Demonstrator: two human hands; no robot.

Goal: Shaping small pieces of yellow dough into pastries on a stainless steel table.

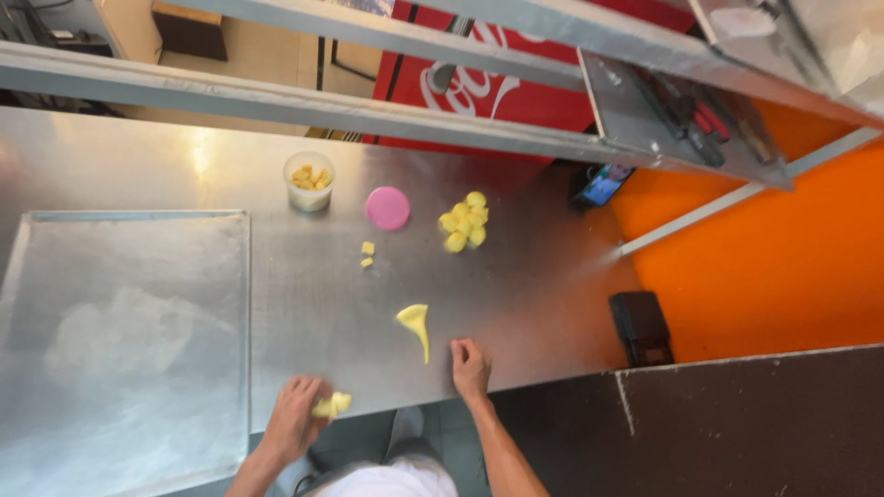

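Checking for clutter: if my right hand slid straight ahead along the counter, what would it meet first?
Probably the yellow funnel-shaped piece, just ahead and slightly left of the right hand; it might slip past its narrow tip.

Bare steel beyond yellow funnel (415, 324)

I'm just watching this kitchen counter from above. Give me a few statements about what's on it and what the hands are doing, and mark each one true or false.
1. The left hand holds a piece of yellow dough. True.
2. The pink lid sits on top of the clear tub. False: it lies flat on the steel counter, beside the tub.
3. The right hand rests on the counter, holding nothing visible. True.
4. The big metal tray is full of dough pieces. False: it holds none; a pile of dough pieces lies on the counter.
5. A yellow funnel-shaped piece lies close to the right hand. True.
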